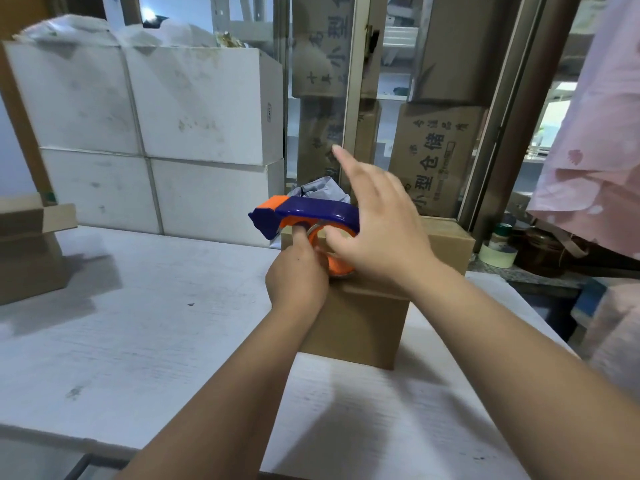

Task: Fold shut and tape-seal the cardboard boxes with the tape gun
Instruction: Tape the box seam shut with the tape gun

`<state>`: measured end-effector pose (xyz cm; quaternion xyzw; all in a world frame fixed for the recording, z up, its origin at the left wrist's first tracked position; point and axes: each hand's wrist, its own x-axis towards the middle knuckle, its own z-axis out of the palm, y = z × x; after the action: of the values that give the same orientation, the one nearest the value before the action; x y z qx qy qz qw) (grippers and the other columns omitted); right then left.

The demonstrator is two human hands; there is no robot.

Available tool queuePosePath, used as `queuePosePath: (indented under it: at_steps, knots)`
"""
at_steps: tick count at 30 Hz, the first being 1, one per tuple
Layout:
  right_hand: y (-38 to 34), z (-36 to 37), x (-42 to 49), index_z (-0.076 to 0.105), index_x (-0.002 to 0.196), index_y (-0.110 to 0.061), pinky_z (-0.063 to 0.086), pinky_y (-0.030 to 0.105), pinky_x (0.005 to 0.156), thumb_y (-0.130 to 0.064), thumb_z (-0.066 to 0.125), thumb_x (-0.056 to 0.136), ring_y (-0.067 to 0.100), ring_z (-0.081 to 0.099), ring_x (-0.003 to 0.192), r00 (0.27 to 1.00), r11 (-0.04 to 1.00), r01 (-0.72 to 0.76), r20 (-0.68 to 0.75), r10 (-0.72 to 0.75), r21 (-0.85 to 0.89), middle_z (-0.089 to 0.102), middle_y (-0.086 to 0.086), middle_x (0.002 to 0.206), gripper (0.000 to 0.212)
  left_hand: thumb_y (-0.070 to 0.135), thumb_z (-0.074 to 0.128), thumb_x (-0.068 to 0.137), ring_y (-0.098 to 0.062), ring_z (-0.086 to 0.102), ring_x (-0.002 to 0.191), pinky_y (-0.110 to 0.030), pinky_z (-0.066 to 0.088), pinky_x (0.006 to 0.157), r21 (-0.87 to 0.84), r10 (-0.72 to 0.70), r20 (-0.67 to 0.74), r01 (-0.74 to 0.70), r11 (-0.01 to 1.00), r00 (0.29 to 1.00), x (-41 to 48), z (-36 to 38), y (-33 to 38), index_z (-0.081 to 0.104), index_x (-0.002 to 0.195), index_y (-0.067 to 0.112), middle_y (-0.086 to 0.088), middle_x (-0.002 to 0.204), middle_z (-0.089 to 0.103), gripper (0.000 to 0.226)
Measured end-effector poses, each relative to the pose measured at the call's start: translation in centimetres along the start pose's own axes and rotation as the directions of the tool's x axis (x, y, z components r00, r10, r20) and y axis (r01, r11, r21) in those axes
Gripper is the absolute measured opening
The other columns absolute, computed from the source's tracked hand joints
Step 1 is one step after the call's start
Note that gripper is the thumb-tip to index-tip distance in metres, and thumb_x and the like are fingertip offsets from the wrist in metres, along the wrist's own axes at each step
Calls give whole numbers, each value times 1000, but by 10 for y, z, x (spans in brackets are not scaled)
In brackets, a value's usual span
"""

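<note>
Both hands meet at the tape gun (pixel 304 216), which sits on top of the brown cardboard box (pixel 363 317) directly under them. Left hand (pixel 299 275) is curled, its fingers pinching at the orange wheel and the roll of tape. Right hand (pixel 377 226) is spread wide, fingers fanned and lifted, its palm against the rear of the blue handle. Beneath the forearms lies the white table (pixel 138 341). Beyond the left hand stand stacked white boxes (pixel 156 133); beyond the right, printed brown cartons (pixel 433 161).
</note>
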<state>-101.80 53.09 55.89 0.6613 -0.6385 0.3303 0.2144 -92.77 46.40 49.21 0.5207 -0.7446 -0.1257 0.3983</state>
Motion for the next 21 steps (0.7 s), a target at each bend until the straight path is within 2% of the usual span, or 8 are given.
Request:
queuePosePath:
  at_steps: [3,6,8,10,12,14,18,21]
  knots:
    - [-16,-10,29,17,148,-39,28,44,111,-35,59,78,24,25,139,972,991,101,223,-80,-87,37,0,145,82,17,36,95,-30,46,71,-33,35,61,6,-7,-2,7,1000,1000,-2,-1,0,33,129,17,-6,81,53,34]
    - [-29,-8,52,10,148,-40,47,36,85,-26,62,79,27,47,115,889,982,133,453,-60,-133,44,5,131,88,16,35,95,-31,48,70,-33,37,61,-2,-23,6,23,1000,1000,-3,-1,-1,34,125,16,-6,81,54,30]
    - [-29,-3,62,9,150,-36,46,28,65,-19,60,82,22,53,91,799,980,118,602,1,-159,47,4,120,86,16,37,96,-30,48,69,-33,37,61,4,-7,13,7,1000,1000,-3,-2,-1,33,126,14,-7,84,56,31]
    - [-24,-3,65,14,149,-31,43,26,60,-14,58,83,18,51,85,711,970,134,701,48,-202,49,2,118,81,16,40,95,-27,47,69,-33,36,60,17,7,17,-8,1000,1000,-3,-2,-2,32,128,13,-9,90,59,34]
    - [-15,-5,61,23,145,-26,38,22,56,-10,57,84,12,48,74,687,974,119,724,59,-192,51,-1,100,72,22,42,95,-26,48,70,-32,34,59,15,25,10,-25,1000,1000,-5,-1,-2,27,132,14,-11,99,62,41]
    - [-4,-4,53,36,136,-18,32,20,53,-9,55,87,7,42,66,722,994,26,690,54,-106,46,-6,82,53,30,47,94,-26,55,75,-30,36,60,1,49,-3,-49,999,999,-6,1,-3,19,137,16,-9,106,62,54]
    - [17,5,30,36,131,-19,43,24,60,-7,56,88,11,52,76,809,961,-248,572,134,125,54,1,96,49,36,50,94,-16,54,77,-26,40,61,-15,25,2,-24,1000,1000,-4,2,-4,17,141,19,-3,113,61,60]
    - [32,18,6,32,125,-29,53,37,80,-6,61,83,15,59,88,829,817,-460,499,254,348,58,0,104,56,38,43,97,-13,47,76,-25,36,60,31,37,23,-38,999,999,-2,1,-3,27,140,20,-3,110,61,49]
